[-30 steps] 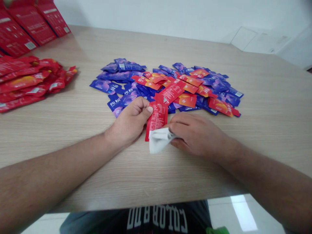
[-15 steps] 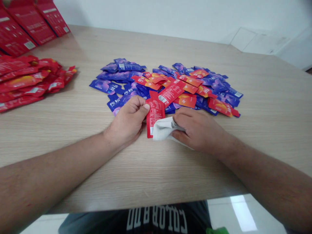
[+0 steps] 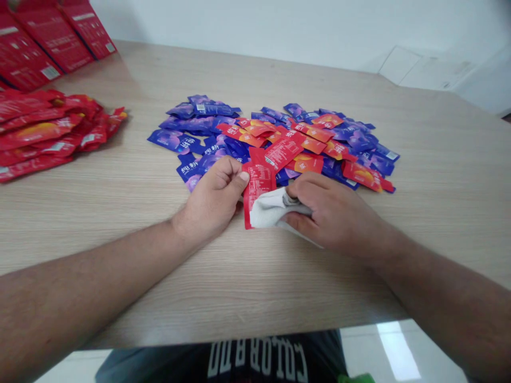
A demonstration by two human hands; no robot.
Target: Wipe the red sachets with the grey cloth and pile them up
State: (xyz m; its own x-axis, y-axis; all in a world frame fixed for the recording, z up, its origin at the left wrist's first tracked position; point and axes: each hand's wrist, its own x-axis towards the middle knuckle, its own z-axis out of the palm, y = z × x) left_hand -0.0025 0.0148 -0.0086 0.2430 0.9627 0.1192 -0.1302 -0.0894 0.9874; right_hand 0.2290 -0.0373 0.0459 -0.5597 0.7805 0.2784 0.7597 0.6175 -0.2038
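Note:
Between thumb and fingers, my left hand (image 3: pixel 219 197) grips the left edge of a red sachet (image 3: pixel 259 180), its printed side facing up. A white cloth (image 3: pixel 267 208) is bunched in my right hand (image 3: pixel 331 210), whose fingers are closed around it. The cloth lies over the lower right part of the sachet and hides it. Just beyond both hands spreads a pile of small packets: blue-purple sachets (image 3: pixel 191 125) and red-orange sachets (image 3: pixel 361 174), mixed and overlapping.
On the left lies a heap of larger red pouches (image 3: pixel 43 130). Red cartons (image 3: pixel 51 40) stand behind it at the far left. The wooden table (image 3: pixel 179 303) meets a white wall (image 3: pixel 259 29) at the back, and its front edge runs close to my lap.
The cloth in my right hand has shifted over the sachet and covers more of its lower part. The sachet, still in my left hand, sits slightly further right and is tilted a little.

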